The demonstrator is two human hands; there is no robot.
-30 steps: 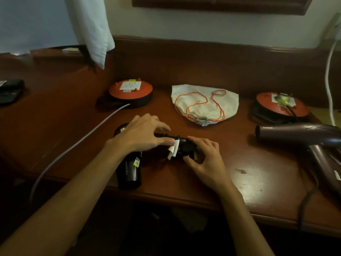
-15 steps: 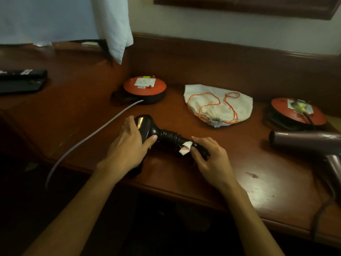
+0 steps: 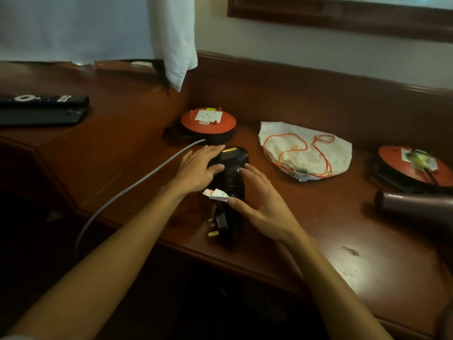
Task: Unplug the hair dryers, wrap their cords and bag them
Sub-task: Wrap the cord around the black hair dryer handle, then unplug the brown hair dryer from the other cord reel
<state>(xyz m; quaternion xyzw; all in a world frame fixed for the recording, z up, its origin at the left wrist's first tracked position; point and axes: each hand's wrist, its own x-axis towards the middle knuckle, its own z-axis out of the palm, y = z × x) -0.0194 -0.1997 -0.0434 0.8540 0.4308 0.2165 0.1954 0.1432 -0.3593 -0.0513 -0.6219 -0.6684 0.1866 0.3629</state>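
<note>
Both hands on the cord-wrapped black plastic hair dryer: left hand on its head, right hand flat alongside the handle.

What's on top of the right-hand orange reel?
On the right orange reel sits a white socket plate with a plug pushed into it; a dark cord runs off toward the brown dryer. The plug covers the socket holes, and the reel's far right is out of frame.

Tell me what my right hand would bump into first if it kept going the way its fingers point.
Probably the black hair dryer: the right hand points up-left toward its head; beyond sits the orange cord reel. Depth is uncertain.
</note>
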